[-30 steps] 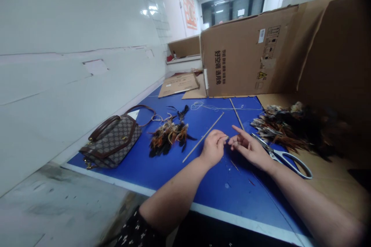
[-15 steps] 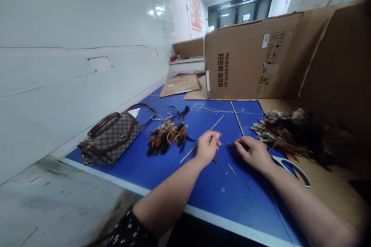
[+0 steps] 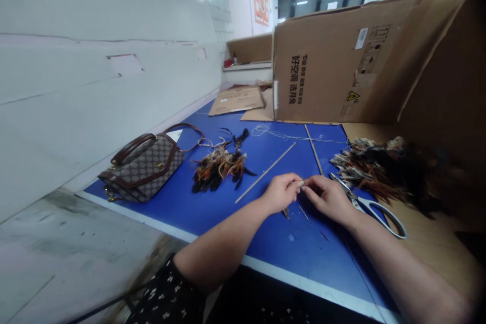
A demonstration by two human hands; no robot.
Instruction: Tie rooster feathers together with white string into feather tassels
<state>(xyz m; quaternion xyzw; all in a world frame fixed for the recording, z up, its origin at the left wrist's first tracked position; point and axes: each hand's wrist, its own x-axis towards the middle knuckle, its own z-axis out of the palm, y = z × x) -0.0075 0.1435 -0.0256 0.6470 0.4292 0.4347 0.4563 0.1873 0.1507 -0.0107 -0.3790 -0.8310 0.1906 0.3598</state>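
Note:
My left hand [image 3: 281, 193] is closed in a pinch over the blue table. What looks like a brown feather [image 3: 286, 213] pokes out beneath its fingers. Against its fingertips rest those of my right hand [image 3: 327, 196], also pinched, with a tiny pale bit between the two hands. What exactly the right fingers grip is too small to make out. Scissors [image 3: 366, 203] with pale handles lie beside my right wrist, blades apart. A bundle of brown and black feathers [image 3: 219, 166] lies left of my hands, and a larger feather pile [image 3: 374, 164] lies to the right.
A thin stick [image 3: 266, 172] and another strip [image 3: 313, 149] lie on the blue table [image 3: 212, 217]. Loose thread [image 3: 261, 130] trails across the back. A patterned handbag [image 3: 146, 167] stands at left. Behind rise a big cardboard box [image 3: 322, 76] and flat cardboard [image 3: 237, 100].
My hands have come together from a gap, fingertips now meeting. The right hand's shift leaves more of the scissors showing. The view has tilted down slightly.

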